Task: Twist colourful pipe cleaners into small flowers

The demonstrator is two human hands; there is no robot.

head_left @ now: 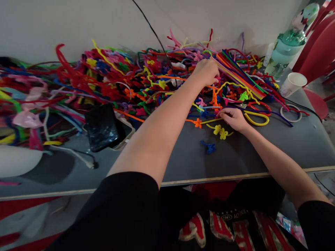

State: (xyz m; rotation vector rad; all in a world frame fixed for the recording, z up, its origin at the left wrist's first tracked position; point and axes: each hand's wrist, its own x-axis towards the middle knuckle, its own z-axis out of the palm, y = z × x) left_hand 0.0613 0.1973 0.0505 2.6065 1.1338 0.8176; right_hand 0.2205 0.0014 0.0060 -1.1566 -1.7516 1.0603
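My left hand (207, 71) reaches into a heap of coloured pipe cleaners (123, 78) by the wall. Its fingers curl down among them, and what they hold is hidden. Closer to me, my right hand (232, 118) is closed in a pinch low over the table. Its fingertips meet the yellow stem of an orange pipe-cleaner flower (198, 122). Just below lies a yellow pipe-cleaner piece (221, 132) with flower shapes, and nearer the edge a small blue one (210, 148). Beyond the right hand are scissors with red and yellow handles (258, 118).
A bundle of straight pipe cleaners (242, 75) lies behind my hands. A paper cup (293, 84) and a green bottle (286, 48) stand at the right. Left are a black phone (102, 127) and a white cable (75, 153). A black cord (149, 22) hangs along the wall.
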